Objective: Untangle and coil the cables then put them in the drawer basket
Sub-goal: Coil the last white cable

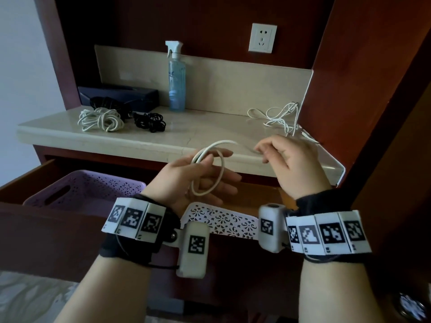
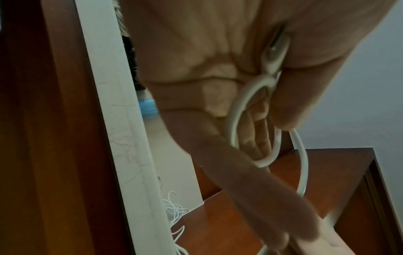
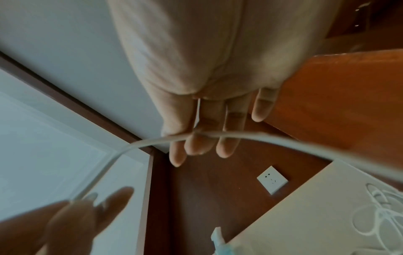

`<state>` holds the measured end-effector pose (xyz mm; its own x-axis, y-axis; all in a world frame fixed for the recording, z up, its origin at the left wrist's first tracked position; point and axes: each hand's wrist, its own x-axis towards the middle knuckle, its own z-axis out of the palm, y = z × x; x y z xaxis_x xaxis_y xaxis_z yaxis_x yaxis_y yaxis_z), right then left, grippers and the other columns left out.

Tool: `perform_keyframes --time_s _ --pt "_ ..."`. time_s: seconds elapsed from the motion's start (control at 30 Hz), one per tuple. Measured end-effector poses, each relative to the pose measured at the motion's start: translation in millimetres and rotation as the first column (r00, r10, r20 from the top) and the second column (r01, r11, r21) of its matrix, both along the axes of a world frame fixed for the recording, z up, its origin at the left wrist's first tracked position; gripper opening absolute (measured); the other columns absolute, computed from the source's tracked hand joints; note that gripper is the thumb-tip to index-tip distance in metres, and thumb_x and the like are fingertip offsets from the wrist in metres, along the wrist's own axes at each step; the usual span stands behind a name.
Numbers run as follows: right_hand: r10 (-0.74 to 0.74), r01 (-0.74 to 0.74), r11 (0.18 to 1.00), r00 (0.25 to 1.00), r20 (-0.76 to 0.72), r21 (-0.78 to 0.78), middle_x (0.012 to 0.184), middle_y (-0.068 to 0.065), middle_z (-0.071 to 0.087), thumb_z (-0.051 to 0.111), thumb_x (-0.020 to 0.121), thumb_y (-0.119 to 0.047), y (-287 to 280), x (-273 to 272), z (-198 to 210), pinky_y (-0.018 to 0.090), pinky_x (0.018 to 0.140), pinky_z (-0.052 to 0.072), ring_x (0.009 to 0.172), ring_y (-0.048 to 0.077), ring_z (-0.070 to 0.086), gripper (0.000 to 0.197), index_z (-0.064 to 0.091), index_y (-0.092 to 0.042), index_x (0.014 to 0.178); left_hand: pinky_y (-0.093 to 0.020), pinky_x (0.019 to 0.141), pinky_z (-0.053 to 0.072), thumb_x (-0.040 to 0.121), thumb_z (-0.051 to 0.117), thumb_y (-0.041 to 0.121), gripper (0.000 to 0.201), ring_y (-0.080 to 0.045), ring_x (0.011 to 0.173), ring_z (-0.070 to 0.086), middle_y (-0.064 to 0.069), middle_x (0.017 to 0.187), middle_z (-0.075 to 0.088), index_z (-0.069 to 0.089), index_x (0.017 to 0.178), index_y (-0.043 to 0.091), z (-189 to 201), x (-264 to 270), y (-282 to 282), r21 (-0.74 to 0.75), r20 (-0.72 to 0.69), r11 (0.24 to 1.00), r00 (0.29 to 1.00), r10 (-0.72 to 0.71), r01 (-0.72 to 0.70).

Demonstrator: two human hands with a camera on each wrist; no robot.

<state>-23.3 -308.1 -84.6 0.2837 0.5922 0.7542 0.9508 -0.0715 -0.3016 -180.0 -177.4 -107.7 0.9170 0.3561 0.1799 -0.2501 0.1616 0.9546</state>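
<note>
We count four cable bundles: a white cable looped in our left hand, a coiled white bundle and two black bundles on the desk, and a loose white tangle at its right end. Our left hand, palm up, pinches the loops under the thumb. Our right hand is raised beside it, fingers curled on the cable's running end. Below, the open drawer holds a purple basket and a white basket. One spray bottle and one wall socket stand behind.
</note>
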Motion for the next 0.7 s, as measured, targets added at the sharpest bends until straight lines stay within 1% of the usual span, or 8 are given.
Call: perform_keyframes --time_s 0.07,0.1,0.2,0.3,0.37,0.5,0.6,0.7 --pt "0.085 -0.084 0.995 0.996 -0.028 0.058 0.073 -0.016 0.055 0.038 0.09 -0.039 4 0 -4 0.017 0.076 0.039 0.074 -0.002 0.051 0.036 0.065 -0.015 0.087 -0.031 0.058 0.056 0.089 0.049 0.034 0.033 -0.031 0.087 0.069 -0.019 0.103 0.07 0.061 0.114 0.017 0 1 -1 0.009 0.009 1.0 1.0 0.0 0.0" --pt "0.11 -0.107 0.99 0.994 -0.023 0.094 0.077 -0.013 0.057 0.037 0.092 -0.036 9 -4 -5 0.014 0.07 0.038 0.073 -0.002 0.05 0.035 0.064 -0.013 0.087 -0.031 0.059 0.056 0.089 0.05 0.036 0.033 -0.03 0.088 0.069 -0.018 0.104 0.07 0.062 0.113 0.018 -1 2 -2 0.016 0.001 1.0 1.0 0.005 -0.005" --pt "0.058 -0.057 0.99 0.998 -0.003 0.127 0.079 -0.008 0.06 0.035 0.093 -0.038 23 -13 -7 0.017 0.059 0.034 0.069 0.005 0.047 0.036 0.061 -0.014 0.085 -0.03 0.061 0.057 0.083 0.049 0.033 0.033 -0.025 0.084 0.069 -0.014 0.099 0.071 0.064 0.109 0.017 -2 7 -7 0.036 0.005 0.999 0.999 0.04 -0.04" --pt "-0.021 0.024 0.997 0.999 -0.046 0.074 0.067 -0.012 0.051 0.038 0.094 -0.041 24 -10 -7 0.011 0.052 0.03 0.057 0.008 0.038 0.035 0.061 -0.018 0.083 -0.028 0.059 0.056 0.083 0.045 0.036 0.04 -0.022 0.077 0.068 -0.014 0.093 0.071 0.062 0.111 0.012 -2 8 -8 -0.003 0.033 0.995 0.995 0.096 -0.096" --pt "-0.04 0.038 0.999 0.997 -0.068 -0.024 0.058 -0.009 0.044 0.041 0.096 -0.037 22 -8 -7 0.015 0.049 0.026 0.053 0.007 0.039 0.031 0.061 -0.018 0.083 -0.027 0.054 0.054 0.084 0.041 0.04 0.046 -0.021 0.073 0.067 -0.014 0.091 0.069 0.06 0.114 0.011 -1 9 -8 -0.056 0.074 0.988 0.986 0.15 -0.146" --pt "0.047 -0.06 0.99 0.994 -0.099 -0.131 0.062 -0.001 0.052 0.044 0.094 -0.034 22 -14 -6 0.033 0.055 0.034 0.06 0.015 0.047 0.027 0.061 -0.017 0.083 -0.024 0.051 0.05 0.087 0.034 0.044 0.048 -0.018 0.067 0.063 -0.011 0.096 0.066 0.058 0.118 0.016 -1 8 -6 -0.117 0.161 0.971 0.961 0.223 -0.206" --pt "0.096 -0.117 0.98 0.986 -0.134 -0.162 0.064 -0.003 0.052 0.045 0.095 -0.03 23 -17 -4 0.033 0.06 0.038 0.063 0.014 0.049 0.023 0.061 -0.017 0.086 -0.021 0.046 0.044 0.096 0.025 0.044 0.047 -0.015 0.06 0.057 -0.005 0.092 0.064 0.058 0.117 0.018 2 5 -1 -0.176 0.211 0.961 0.945 0.251 -0.216" --pt "0.056 -0.096 0.966 0.984 -0.169 -0.239 0.064 -0.016 0.048 0.043 0.096 -0.03 21 -13 -4 0.026 0.061 0.036 0.066 0.005 0.049 0.022 0.063 -0.022 0.095 -0.016 0.043 0.036 0.099 0.02 0.045 0.049 -0.01 0.056 0.051 -0.003 0.09 0.064 0.058 0.109 0.016 9 2 12 -0.274 0.297 0.938 0.909 0.292 -0.212"
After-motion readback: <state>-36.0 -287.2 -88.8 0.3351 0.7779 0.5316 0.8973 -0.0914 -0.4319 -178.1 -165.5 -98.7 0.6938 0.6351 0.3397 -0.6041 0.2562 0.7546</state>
